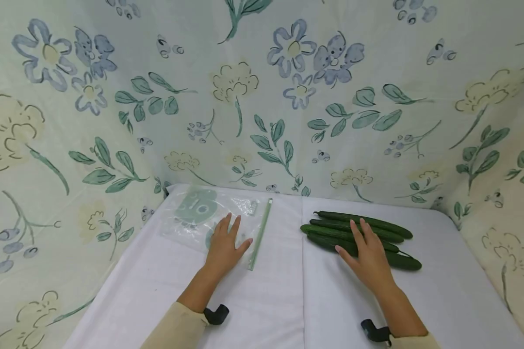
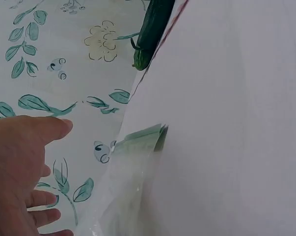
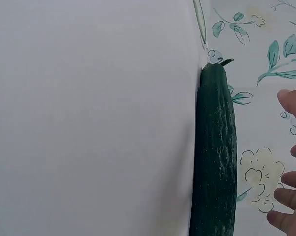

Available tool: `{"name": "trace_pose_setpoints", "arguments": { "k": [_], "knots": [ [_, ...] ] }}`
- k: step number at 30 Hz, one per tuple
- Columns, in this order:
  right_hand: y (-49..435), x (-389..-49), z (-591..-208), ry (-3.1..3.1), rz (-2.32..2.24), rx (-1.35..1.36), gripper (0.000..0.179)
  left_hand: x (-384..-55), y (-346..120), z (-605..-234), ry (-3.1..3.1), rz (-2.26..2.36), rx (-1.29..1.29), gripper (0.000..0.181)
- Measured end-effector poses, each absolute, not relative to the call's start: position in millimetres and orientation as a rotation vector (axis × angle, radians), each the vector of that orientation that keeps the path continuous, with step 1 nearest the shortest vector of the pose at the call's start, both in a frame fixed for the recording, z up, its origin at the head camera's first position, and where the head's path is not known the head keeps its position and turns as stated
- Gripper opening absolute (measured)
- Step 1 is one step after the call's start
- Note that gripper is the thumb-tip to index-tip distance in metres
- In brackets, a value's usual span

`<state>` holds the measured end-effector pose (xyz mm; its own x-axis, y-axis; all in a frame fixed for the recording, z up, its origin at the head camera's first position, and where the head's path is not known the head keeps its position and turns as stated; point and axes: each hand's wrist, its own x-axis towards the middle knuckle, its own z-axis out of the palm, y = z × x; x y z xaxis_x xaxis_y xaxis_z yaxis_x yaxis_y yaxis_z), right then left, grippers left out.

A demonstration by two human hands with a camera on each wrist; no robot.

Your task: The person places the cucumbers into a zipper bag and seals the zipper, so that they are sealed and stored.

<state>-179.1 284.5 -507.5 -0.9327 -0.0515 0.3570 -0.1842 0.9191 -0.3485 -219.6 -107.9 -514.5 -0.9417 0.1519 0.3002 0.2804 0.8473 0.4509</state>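
Cucumbers (image 1: 327, 231) are lying side by side on the cloth (image 1: 279, 295), probably grouped for easy reach. My right hand (image 1: 368, 259) is hovering over them, fingers spread, holding nothing; my left hand (image 1: 224, 247) is hanging over the bag (image 1: 198, 211), spread and empty. The bag (clear, crinkly plastic, a green strip (image 1: 260, 233) along one edge) is lying spread out, perhaps for access; the cucumbers are showing long, dark, bumpy skins.

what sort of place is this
Probably a small indoor workspace set up for recording: a floral backdrop encloses the visible far sides of a white-draped table, with a bag and cucumbers on it.
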Motion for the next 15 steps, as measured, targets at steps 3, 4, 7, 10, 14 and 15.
{"name": "trace_pose_setpoints", "arguments": {
  "k": [3, 4, 7, 10, 14, 15],
  "knots": [
    [280.4, -181.1, -509.5, -2.725, 0.595, 0.197, 0.089, -220.4, -99.9, -515.3, -2.776, -0.784, -0.329, 0.073],
    [279.1, -181.8, -510.3, -2.721, 0.608, 0.207, 0.088, -220.6, -97.3, -516.0, -2.782, -0.794, -0.324, 0.070],
    [275.2, -182.2, -512.4, -2.725, 0.677, 0.227, 0.084, -221.6, -90.1, -518.1, -2.783, -0.836, -0.313, 0.061],
    [270.6, -181.7, -512.7, -2.747, 0.772, 0.234, 0.078, -222.3, -83.9, -521.0, -2.788, -0.879, -0.309, 0.053],
    [264.1, -181.4, -514.1, -2.775, 0.874, 0.228, 0.071, -225.8, -77.1, -526.0, -2.841, -0.886, -0.243, 0.049],
    [262.6, -181.5, -514.8, -2.776, 0.888, 0.226, 0.069, -227.2, -75.6, -527.4, -2.860, -0.873, -0.219, 0.048]
  ]
}}
